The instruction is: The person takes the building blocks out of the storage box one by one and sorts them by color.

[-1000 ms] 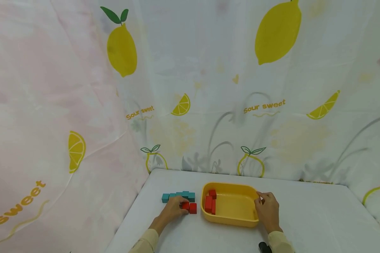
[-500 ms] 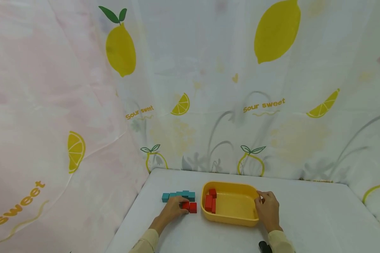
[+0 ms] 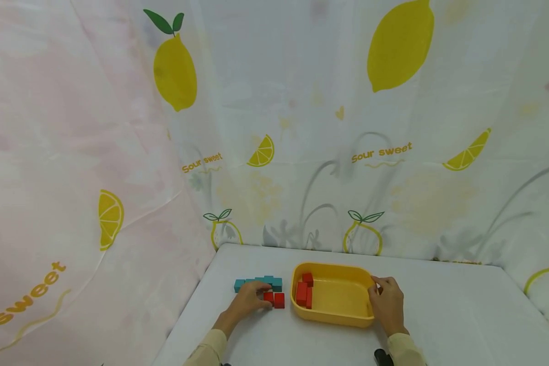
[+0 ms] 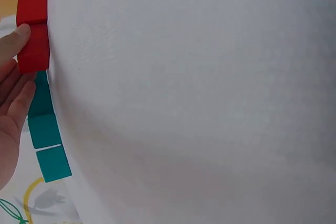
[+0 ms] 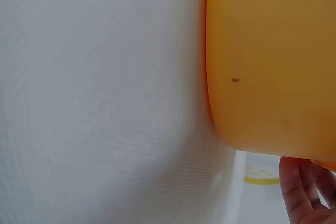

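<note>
Two red blocks stand side by side on the white table just left of a yellow tray (image 3: 336, 315). My left hand (image 3: 262, 297) pinches the left red block (image 3: 268, 297); the left wrist view shows the thumb on that red block (image 4: 34, 51) and the fingers behind it. The other red block (image 3: 279, 300) stands free beside it. A row of teal blocks (image 3: 258, 282) lies just beyond the hand. Several red blocks (image 3: 303, 292) sit at the tray's left end. My right hand (image 3: 376, 287) grips the tray's right rim, its fingers (image 5: 307, 192) curled at the tray's wall (image 5: 268, 66).
A white cloth covers the table (image 3: 439, 315), and a lemon-print curtain (image 3: 302, 127) hangs close behind and to the left. The table's left edge runs near the teal blocks. A small dark object (image 3: 382, 357) shows by my right sleeve.
My left hand has drawn back a little toward me, so more of the left red block shows. The right hand and the tray have not moved.
</note>
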The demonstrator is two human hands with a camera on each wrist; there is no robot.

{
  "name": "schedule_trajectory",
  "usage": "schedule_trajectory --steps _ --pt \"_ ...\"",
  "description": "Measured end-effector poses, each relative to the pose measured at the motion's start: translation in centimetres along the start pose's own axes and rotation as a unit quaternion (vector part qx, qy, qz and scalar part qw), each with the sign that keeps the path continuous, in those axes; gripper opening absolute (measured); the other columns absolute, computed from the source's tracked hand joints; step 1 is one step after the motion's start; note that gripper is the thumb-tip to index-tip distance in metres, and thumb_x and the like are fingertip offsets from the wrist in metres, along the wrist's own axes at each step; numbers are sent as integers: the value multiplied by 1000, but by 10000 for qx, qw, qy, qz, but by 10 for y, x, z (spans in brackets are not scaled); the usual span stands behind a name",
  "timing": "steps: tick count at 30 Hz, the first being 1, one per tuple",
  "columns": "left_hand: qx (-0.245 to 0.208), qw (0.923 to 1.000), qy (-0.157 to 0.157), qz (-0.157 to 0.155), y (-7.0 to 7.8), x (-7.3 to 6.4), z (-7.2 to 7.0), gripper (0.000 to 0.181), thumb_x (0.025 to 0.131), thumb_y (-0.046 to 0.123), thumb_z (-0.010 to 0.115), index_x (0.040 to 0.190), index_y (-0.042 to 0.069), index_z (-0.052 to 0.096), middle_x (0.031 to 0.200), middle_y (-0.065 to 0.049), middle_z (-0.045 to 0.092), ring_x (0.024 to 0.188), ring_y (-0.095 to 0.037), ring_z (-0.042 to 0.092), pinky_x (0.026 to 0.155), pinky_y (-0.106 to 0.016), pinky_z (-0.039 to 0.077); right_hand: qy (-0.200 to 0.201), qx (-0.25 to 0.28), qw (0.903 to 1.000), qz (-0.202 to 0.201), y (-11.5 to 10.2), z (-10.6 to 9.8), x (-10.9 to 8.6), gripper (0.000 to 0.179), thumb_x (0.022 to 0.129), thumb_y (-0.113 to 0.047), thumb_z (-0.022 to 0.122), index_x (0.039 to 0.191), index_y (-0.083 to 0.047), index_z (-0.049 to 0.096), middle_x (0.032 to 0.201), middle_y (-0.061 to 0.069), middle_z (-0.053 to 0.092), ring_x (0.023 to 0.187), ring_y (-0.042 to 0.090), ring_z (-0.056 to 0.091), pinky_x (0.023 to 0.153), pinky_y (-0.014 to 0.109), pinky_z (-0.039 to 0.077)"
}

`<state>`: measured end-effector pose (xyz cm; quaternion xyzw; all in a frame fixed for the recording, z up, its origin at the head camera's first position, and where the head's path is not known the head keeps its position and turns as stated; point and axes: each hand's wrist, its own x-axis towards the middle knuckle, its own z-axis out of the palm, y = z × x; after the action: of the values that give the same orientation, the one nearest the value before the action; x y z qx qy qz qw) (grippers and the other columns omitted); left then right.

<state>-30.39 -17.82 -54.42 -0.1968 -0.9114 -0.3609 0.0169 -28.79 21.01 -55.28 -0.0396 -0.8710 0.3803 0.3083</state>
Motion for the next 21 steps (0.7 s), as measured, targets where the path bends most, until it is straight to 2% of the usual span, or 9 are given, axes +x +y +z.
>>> schedule_trajectory --steps 9,16,21 --pt "-65 9998 -37 197 -3 2 -5 47 77 22 84 118 6 69 114 -3 68 105 -23 61 91 -35 53 -50 -39 10000 25 -2 -1 0 26 83 4 63 108 7 71 87 12 55 72 22 48 56 24 43" --pt "-303 9985 113 445 2 9 -10 44 78 20 83 114 0 69 108 -10 68 100 -29 65 88 -35 54 -62 -79 9999 72 -2 -1 2 27 83 4 63 109 7 70 89 12 55 72 23 49 57 24 45" --pt "-200 9971 326 662 3 11 -10 41 78 19 83 111 0 70 106 -9 69 99 -26 66 87 -34 55 -95 -77 9999 88 -3 -1 1 27 83 3 63 109 7 70 89 12 55 73 23 50 57 24 45"
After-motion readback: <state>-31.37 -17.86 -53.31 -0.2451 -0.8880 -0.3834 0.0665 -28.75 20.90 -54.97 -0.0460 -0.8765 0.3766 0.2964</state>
